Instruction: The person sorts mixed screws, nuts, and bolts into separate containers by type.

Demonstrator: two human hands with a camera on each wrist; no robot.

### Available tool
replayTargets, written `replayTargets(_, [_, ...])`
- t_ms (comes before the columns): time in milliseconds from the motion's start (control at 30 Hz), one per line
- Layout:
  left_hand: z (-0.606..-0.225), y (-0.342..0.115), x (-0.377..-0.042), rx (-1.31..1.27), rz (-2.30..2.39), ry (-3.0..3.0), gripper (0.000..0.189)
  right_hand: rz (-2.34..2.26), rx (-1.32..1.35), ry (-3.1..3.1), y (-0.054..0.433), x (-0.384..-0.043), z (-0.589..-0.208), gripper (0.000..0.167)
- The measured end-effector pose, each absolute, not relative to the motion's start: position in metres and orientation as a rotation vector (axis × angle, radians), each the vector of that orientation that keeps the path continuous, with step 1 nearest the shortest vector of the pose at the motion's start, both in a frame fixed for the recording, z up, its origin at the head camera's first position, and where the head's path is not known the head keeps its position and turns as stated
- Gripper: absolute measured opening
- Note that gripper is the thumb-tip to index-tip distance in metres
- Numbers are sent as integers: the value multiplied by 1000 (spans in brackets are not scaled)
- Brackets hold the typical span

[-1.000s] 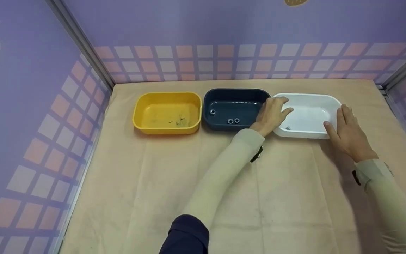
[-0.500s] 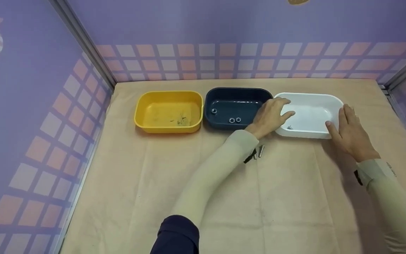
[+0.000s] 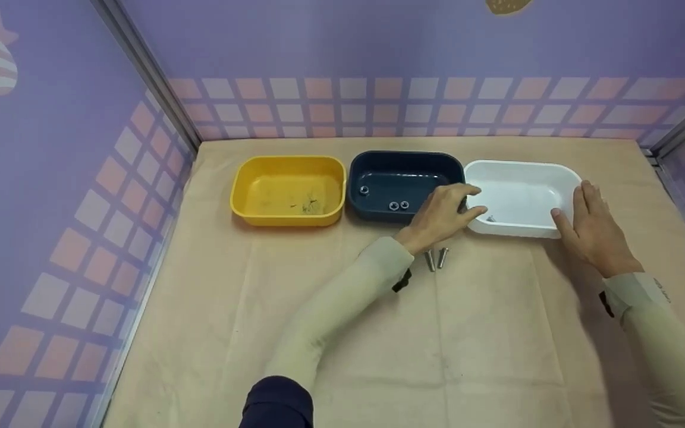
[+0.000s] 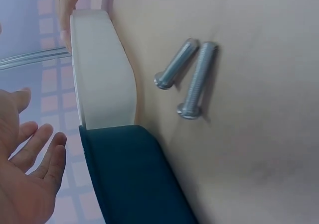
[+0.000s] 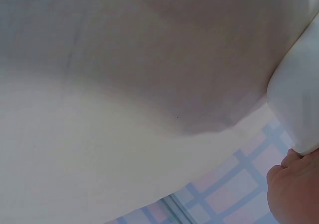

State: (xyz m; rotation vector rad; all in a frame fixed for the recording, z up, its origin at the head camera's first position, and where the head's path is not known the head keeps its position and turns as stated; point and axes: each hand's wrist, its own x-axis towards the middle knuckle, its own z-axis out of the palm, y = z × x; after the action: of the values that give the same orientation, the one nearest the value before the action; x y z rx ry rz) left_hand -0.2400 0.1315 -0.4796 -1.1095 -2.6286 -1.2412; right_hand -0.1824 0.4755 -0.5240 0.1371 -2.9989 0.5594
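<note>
My left hand [image 3: 440, 214] hovers over the seam between the dark blue box [image 3: 372, 215] and the white box [image 3: 521, 229], thumb and fingers apart with nothing between them. In the left wrist view its fingers are spread beside the boxes. My right hand [image 3: 595, 235] rests along the white box's right end, fingers straight, thumb over the front rim. Two silver bolts [image 4: 199, 79] lie side by side on the cloth just in front of the boxes. Three hex nuts [image 3: 393, 206] are in the dark blue box. A small metal piece [image 3: 490, 219] lies in the white box's front left corner.
A yellow box [image 3: 288, 220] stands left of the dark blue one, with small thin dark bits [image 3: 310, 207] on its floor. All three boxes stand in a row at the back of a beige cloth [image 3: 342, 333]. Purple checked walls [image 3: 378, 107] rise behind and at the sides.
My left hand has drawn back leftward and toward me from the white box's left end, and the two bolts have come into view beneath the wrist. The right hand stays at the white box.
</note>
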Motion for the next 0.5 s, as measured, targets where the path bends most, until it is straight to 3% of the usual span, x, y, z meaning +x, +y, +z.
replayTargets(233, [-491,109,-232,-1247,-1409,-2562,40,557,136,-3004,477,-183,-523,88])
replayTargets(500, [-500,90,-225,-1347,-1286,-2603,41,529,104,-3038,475,-181,-523,90])
